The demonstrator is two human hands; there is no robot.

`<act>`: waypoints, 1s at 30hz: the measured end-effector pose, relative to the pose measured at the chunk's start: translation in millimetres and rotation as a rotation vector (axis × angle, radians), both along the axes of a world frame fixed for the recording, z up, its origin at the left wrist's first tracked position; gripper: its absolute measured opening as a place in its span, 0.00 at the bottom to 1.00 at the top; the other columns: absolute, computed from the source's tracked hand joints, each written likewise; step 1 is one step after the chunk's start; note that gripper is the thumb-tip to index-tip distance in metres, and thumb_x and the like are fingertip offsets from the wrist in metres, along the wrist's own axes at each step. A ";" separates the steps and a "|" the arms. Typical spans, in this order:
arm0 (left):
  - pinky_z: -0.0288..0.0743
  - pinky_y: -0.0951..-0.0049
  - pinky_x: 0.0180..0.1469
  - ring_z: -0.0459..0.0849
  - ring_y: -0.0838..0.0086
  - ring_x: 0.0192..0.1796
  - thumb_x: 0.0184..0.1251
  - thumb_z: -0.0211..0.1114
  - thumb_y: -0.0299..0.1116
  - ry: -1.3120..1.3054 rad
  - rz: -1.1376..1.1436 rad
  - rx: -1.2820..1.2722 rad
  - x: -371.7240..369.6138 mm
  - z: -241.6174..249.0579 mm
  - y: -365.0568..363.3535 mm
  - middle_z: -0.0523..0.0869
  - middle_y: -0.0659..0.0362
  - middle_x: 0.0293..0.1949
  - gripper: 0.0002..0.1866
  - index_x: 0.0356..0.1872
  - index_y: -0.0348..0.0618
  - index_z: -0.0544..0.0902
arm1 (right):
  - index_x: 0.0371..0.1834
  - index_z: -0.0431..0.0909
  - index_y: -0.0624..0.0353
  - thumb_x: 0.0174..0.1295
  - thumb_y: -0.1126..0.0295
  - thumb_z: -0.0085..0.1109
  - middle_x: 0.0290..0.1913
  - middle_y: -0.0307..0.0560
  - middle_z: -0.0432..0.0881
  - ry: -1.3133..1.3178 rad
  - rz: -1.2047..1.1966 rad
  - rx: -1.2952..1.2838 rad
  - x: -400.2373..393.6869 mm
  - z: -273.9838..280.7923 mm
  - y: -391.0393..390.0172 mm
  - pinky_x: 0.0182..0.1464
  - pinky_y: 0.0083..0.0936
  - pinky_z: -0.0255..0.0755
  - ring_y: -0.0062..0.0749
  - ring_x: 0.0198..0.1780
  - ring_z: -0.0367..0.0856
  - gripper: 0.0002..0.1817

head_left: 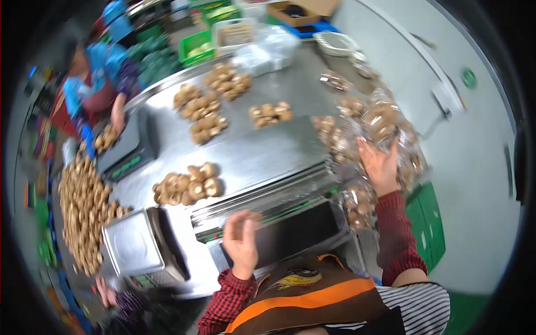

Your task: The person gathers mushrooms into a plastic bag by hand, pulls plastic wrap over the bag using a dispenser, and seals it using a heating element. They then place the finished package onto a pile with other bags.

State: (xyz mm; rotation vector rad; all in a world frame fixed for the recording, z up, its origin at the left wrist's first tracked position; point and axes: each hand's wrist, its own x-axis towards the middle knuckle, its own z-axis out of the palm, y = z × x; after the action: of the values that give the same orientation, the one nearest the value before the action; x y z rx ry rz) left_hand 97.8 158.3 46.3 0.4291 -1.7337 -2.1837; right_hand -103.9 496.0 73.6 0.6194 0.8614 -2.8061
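Observation:
My right hand [382, 164] reaches out to the right, thumb and fingers spread, against the pile of clear-bagged mushrooms [382, 120]; the frame does not show it gripping a bag. My left hand [241, 244] is raised over the near edge of the wrapping machine [262, 204], fingers loosely bent and apart, with nothing visible in them. A dark flat plate [293, 237] lies just right of that hand. Another bag of mushrooms [358, 204] sits below my right hand. Loose brown mushrooms [187, 184] form a group beyond the machine.
More mushroom groups [204, 114] lie across the steel table [240, 148], with a large heap [84, 212] at left. Two scales, one silver-topped [134, 243] and one dark [128, 148], stand there. A co-worker [97, 78] handles mushrooms; another person's hand [105, 291] shows lower left.

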 end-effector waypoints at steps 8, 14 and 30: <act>0.60 0.64 0.70 0.69 0.62 0.68 0.70 0.61 0.38 -0.109 0.481 -0.646 -47.2 -48.6 -210.5 0.71 0.48 0.67 0.31 0.69 0.34 0.66 | 0.70 0.61 0.66 0.62 0.57 0.67 0.66 0.58 0.69 0.654 0.753 0.975 23.2 -68.8 -296.4 0.65 0.37 0.68 0.44 0.64 0.71 0.39; 0.64 0.65 0.67 0.75 0.61 0.63 0.78 0.50 0.44 -0.174 0.232 -0.622 -110.4 -65.5 -172.8 0.77 0.46 0.61 0.25 0.62 0.32 0.75 | 0.65 0.68 0.64 0.60 0.55 0.65 0.64 0.61 0.67 1.032 0.394 1.443 28.0 -107.1 -346.9 0.69 0.42 0.57 0.55 0.67 0.62 0.34; 0.71 0.59 0.40 0.78 0.57 0.37 0.59 0.71 0.37 -0.483 0.350 -1.227 -19.2 -40.4 -96.9 0.80 0.50 0.27 0.13 0.25 0.35 0.86 | 0.30 0.86 0.60 0.63 0.46 0.59 0.35 0.55 0.80 0.577 0.652 2.124 18.6 -36.7 -82.0 0.45 0.43 0.74 0.51 0.39 0.80 0.25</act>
State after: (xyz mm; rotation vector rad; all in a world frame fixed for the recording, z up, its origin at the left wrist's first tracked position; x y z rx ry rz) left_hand 78.6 61.5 5.9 0.8252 -2.5627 -0.5314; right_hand -85.3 414.0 36.8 -0.4427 3.0013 -0.5252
